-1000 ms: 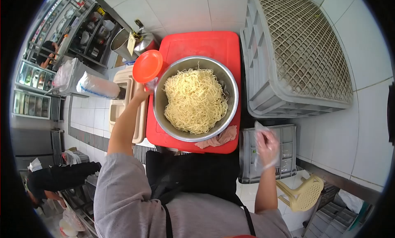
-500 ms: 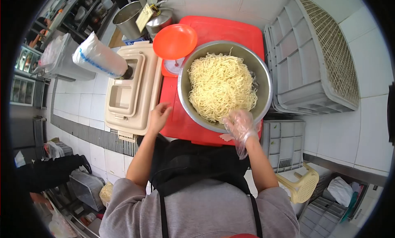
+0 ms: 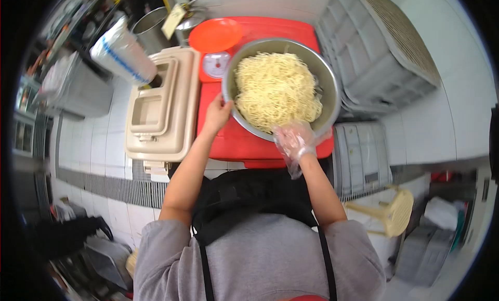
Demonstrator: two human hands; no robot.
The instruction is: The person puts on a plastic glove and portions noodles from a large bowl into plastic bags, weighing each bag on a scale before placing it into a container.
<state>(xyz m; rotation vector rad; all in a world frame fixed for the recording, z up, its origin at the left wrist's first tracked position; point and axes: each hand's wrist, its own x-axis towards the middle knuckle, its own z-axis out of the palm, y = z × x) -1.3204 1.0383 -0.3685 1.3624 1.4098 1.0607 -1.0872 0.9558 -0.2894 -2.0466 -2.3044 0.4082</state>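
A large metal bowl (image 3: 333, 106) stands on a red surface, heaped with pale yellow noodles (image 3: 278, 90). My bare left hand (image 3: 218, 113) has its fingers on the bowl's left rim, gripping it. At the near rim is my right hand (image 3: 294, 141), in a clear plastic glove; its fingers curl over the edge against the noodles, and the glove partly blurs them. Some greyish material shows at the right inside the bowl, mostly covered by noodles. Behind the bowl's left side sits a red scale (image 3: 215, 65) with an orange-red pan (image 3: 215, 34).
To the left is a beige lidded container (image 3: 179, 119) with a roll of plastic bags (image 3: 125, 54) on it. Grey crates (image 3: 371, 56) are stacked at the right. A metal pot (image 3: 150, 29) stands behind, a cream stool (image 3: 397, 212) at lower right.
My left hand has moved forward from beside the bowl onto its left rim. My right hand stays at the near edge. The view has shifted, and the scale's dial now shows more fully.
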